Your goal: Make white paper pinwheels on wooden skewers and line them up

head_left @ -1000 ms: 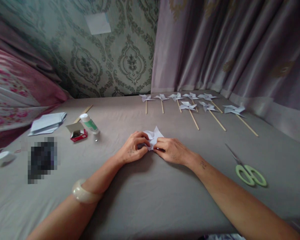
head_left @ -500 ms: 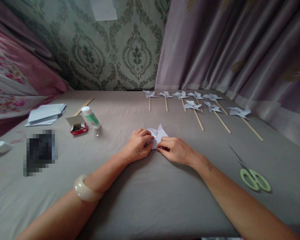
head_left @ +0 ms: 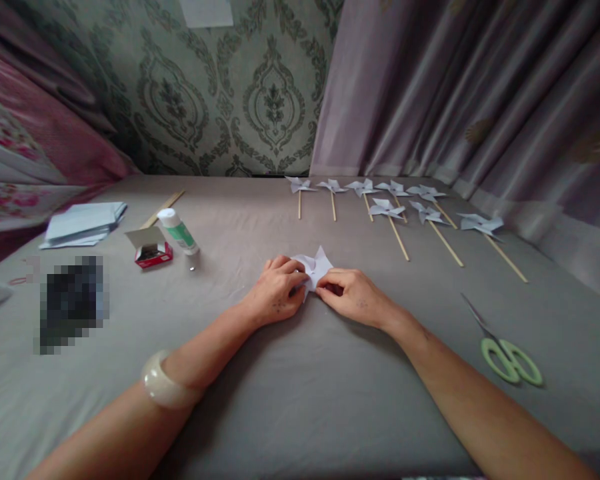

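Observation:
A white paper pinwheel [head_left: 318, 266] without a visible stick lies on the grey cloth between my hands. My left hand [head_left: 280, 288] is closed on its left side, fingers curled over the folded paper. At its lower right edge, my right hand [head_left: 353, 293] pinches a corner between thumb and fingers. Part of the paper is hidden under the left fingers. A small red box [head_left: 153, 255] with its lid up sits left of my hands, beside a white and green glue bottle [head_left: 179, 231] that lies tilted.
Several finished paper pinwheels [head_left: 387, 209] on wooden sticks lie at the back right. Green-handled scissors [head_left: 503, 347] rest at the right. A stack of paper [head_left: 83, 223], wooden sticks [head_left: 165, 208] and a blurred dark object [head_left: 73, 300] are on the left. Curtains [head_left: 405, 87] hang behind.
The camera view has tilted down and shifted slightly. Both hands stay at the pinwheel; the right fingers have moved a little along its lower right edge.

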Demonstrator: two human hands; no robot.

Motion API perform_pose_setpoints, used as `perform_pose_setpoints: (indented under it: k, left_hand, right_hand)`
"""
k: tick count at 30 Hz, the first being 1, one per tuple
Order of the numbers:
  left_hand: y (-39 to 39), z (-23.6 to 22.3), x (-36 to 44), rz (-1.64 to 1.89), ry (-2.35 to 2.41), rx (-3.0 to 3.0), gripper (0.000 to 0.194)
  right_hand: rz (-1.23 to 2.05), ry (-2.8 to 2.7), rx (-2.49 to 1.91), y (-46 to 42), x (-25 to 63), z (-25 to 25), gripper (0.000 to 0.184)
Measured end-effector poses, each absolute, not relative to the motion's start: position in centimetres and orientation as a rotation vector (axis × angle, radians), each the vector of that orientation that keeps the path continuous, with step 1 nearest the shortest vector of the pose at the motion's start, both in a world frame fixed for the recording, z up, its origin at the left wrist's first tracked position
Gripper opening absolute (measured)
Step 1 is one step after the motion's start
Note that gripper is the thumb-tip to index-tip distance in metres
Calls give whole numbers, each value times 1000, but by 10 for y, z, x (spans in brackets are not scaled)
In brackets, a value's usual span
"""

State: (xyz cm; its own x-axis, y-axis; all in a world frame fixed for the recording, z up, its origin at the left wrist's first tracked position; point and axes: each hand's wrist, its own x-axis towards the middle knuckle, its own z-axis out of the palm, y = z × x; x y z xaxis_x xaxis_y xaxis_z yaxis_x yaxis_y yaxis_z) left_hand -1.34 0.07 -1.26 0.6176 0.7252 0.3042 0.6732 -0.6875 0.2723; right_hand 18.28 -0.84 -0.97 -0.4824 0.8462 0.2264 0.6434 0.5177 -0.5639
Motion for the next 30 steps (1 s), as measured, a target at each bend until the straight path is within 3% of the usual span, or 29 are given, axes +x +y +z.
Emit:
perform_pose_setpoints:
  k: [11,30]
  left_hand:
    - [-2,-9,-12,571,1165,2717,25]
    - [-3,-7,-12,557,1178,2715,27]
  right_hand:
    - [495,-1999,-1496,-5,171,-16,14]
    - [403,-1981,-1675,-3,164,-19,17]
